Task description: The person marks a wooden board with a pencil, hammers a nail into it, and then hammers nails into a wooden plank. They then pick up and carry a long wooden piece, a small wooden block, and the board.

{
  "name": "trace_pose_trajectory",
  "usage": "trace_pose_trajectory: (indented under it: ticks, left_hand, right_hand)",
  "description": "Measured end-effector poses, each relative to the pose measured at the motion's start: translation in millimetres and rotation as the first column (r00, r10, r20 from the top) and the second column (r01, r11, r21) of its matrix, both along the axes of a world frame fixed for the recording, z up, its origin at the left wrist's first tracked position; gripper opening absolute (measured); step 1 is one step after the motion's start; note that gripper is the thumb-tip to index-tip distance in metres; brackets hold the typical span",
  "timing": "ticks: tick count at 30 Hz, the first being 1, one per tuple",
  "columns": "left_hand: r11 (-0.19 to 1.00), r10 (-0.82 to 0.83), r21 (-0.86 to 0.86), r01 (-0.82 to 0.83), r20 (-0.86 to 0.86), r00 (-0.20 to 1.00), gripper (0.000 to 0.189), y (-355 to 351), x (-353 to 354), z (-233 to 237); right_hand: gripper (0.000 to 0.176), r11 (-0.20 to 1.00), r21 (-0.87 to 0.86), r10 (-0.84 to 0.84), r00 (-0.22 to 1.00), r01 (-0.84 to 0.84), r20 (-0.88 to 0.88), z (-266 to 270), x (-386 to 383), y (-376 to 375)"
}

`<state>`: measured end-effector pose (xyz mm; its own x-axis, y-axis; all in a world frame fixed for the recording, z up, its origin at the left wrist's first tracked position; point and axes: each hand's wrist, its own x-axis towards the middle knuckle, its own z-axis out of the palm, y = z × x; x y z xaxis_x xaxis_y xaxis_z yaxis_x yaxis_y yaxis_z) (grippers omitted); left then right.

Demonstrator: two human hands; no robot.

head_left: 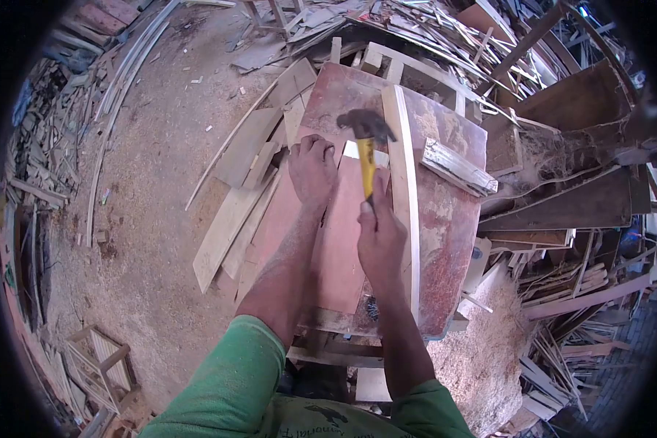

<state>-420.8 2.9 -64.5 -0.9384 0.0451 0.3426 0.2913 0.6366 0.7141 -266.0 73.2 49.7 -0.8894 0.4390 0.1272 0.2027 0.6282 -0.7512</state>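
Note:
My right hand (382, 237) is wrapped round the yellow handle of a claw hammer (367, 157). The dark hammer head is slightly blurred and hangs over the far part of the worktable (445, 248). Left of it, my left hand (314, 171) rests with curled fingers near the far end of a pinkish wooden panel (341, 252). Whatever its fingertips pinch, if anything, is hidden. A short white strip (351, 150) lies at the panel's far end, partly behind the hammer. Just right of my right hand runs a long pale wooden batten (404, 168).
A short whitish wood piece (458, 168) lies on the table's right side. Loose boards (226, 237) lean along the left edge. Scrap wood is piled at the back and right. A small wooden frame (101, 365) stands on the dusty floor (153, 270).

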Motion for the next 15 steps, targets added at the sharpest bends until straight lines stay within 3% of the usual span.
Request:
trace_pose_trajectory:
  ticks: [2, 4, 6, 8, 11, 12, 15]
  left_hand:
    - [0.999, 0.039, 0.01, -0.039, -0.013, 0.999, 0.026, 1, -1, 1]
    - [0.997, 0.061, 0.036, -0.061, -0.015, 0.998, 0.035, 0, 0, 3]
    - [0.993, 0.074, 0.088, -0.073, -0.008, 0.997, 0.046, 1, 0, 5]
    - [0.988, 0.108, 0.112, -0.105, -0.019, 0.994, 0.045, 4, -3, 4]
    - [0.987, 0.112, 0.12, -0.111, -0.003, 0.994, 0.04, 6, -5, 7]
    - [0.987, 0.112, 0.11, -0.114, 0.023, 0.993, 0.038, 3, -1, 5]
    - [0.984, 0.118, 0.125, -0.123, 0.048, 0.992, 0.035, 4, 1, 7]
  right_hand:
    - [0.061, 0.999, 0.014, -0.039, 0.987, 0.042, -0.154, 15, 3, -4]
    - [0.063, 0.997, 0.077, 0.004, 0.983, 0.01, -0.186, 1, 10, 3]
    - [0.061, 0.988, 0.152, 0.043, 0.999, -0.038, -0.027, -14, 8, 10]
    - [0.056, 0.966, 0.224, 0.052, 0.948, -0.127, 0.313, -24, -6, 18]
    - [0.054, 0.984, 0.17, 0.022, 0.993, -0.042, 0.114, -40, -14, 25]
    - [0.054, 0.998, 0.06, 0.001, 1.0, -0.002, 0.025, -20, -14, 16]
    - [0.055, 0.996, 0.069, -0.037, 0.975, 0.054, -0.219, -13, 5, 5]
